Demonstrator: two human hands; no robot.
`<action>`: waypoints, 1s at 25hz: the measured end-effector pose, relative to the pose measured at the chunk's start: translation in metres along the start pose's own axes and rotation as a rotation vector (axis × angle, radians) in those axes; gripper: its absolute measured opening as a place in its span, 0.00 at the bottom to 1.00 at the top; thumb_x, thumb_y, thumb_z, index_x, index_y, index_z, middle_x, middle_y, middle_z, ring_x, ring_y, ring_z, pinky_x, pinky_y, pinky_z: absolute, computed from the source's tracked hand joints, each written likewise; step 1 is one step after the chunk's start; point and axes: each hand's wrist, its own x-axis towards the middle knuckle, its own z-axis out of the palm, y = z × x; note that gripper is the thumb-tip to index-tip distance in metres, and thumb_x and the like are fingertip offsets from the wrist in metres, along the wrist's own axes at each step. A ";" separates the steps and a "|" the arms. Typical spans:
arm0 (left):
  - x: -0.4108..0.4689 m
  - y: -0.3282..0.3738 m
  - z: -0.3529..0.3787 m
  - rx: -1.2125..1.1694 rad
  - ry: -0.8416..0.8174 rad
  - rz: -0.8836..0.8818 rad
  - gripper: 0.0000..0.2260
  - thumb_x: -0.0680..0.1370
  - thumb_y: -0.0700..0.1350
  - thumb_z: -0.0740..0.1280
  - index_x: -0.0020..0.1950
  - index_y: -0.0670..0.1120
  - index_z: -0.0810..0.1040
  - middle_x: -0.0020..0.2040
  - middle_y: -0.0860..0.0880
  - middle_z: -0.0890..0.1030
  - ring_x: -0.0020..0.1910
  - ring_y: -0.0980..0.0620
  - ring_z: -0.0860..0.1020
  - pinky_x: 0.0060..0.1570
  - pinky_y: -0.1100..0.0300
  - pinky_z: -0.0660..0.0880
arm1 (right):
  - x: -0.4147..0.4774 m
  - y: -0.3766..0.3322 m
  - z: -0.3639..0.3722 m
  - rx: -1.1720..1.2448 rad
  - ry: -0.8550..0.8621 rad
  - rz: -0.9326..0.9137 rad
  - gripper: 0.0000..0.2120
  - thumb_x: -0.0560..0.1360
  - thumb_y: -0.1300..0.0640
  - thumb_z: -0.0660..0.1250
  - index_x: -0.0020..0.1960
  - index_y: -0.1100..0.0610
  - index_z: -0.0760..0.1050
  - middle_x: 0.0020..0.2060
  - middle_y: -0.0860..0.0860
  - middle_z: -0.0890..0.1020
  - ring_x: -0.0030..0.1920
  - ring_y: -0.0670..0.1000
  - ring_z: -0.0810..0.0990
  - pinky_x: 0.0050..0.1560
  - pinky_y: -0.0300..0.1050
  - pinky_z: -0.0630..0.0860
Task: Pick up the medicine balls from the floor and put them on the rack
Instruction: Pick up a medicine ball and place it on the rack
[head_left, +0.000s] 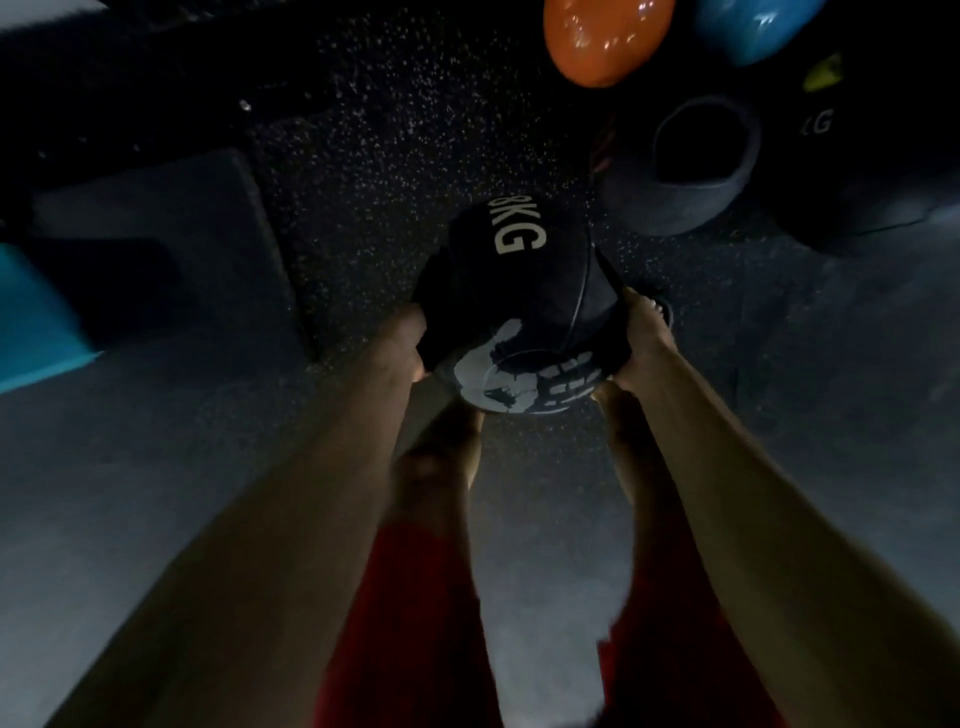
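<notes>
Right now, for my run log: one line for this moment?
hands: left, right gripping 8KG ball | rack: unseen

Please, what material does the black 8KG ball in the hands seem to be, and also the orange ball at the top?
8KG ball: probably soft stitched synthetic leather or vinyl, matte; a seam line runs down it, printed markings, and it sags slightly between the left hand and right hand.
Orange ball: probably smooth rubber or plastic, glossy; bright highlights show on its surface.
</notes>
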 end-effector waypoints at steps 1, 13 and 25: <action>-0.032 -0.005 -0.011 0.001 0.025 0.023 0.14 0.82 0.52 0.61 0.56 0.42 0.78 0.51 0.41 0.81 0.50 0.43 0.80 0.51 0.49 0.80 | -0.046 -0.006 -0.007 -0.020 0.000 -0.006 0.34 0.68 0.37 0.68 0.68 0.56 0.75 0.58 0.57 0.83 0.54 0.61 0.84 0.57 0.57 0.81; -0.280 -0.010 -0.052 0.005 -0.042 0.304 0.16 0.84 0.48 0.58 0.65 0.41 0.77 0.58 0.38 0.81 0.56 0.39 0.81 0.59 0.44 0.79 | -0.318 -0.049 -0.074 0.014 -0.198 -0.340 0.27 0.71 0.40 0.69 0.63 0.57 0.79 0.55 0.57 0.85 0.55 0.60 0.84 0.61 0.59 0.79; -0.470 0.053 -0.039 -0.132 0.007 0.857 0.16 0.85 0.46 0.54 0.65 0.41 0.76 0.52 0.36 0.80 0.40 0.44 0.76 0.42 0.55 0.73 | -0.493 -0.150 -0.100 0.094 -0.430 -0.926 0.24 0.73 0.39 0.69 0.62 0.54 0.81 0.56 0.53 0.86 0.55 0.56 0.85 0.58 0.54 0.81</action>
